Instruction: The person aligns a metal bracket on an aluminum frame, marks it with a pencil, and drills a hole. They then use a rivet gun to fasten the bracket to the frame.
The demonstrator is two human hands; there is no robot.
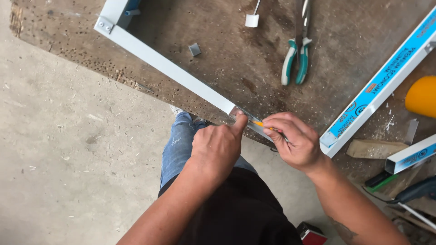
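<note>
Left hand [217,147] curled into a loose fist, thumb stretched forward and pressed down on the near end of a white metal profile [168,68], apparently to pin it flat against the surface [236,59] and keep it from sliding. Right hand [293,140] closed in a pinch around an orange pencil [260,123], tip laid on the same end of the profile just beside the left thumb, a grip fit for drawing a fine mark. Both hands close together at the surface's edge, knuckles up, wrists bent slightly inward, forearms converging from below. Profile running away from the left hand, up and leftward, to a bracketed corner joint [106,23] well apart.

Ahead of the hands, well beyond the fingertips: green-handled pliers [295,56] lying flat, a small grey clip [195,49] and a small white block [252,20]. To the right of the right hand: a second white profile wrapped in blue printed film [381,86], its end near the wrist; past it a wooden offcut [374,147], another film-covered piece [411,156] and a yellow rounded object [422,95], partly cut off. Beneath the hands, blue jeans [179,143] over a concrete floor [68,159].
</note>
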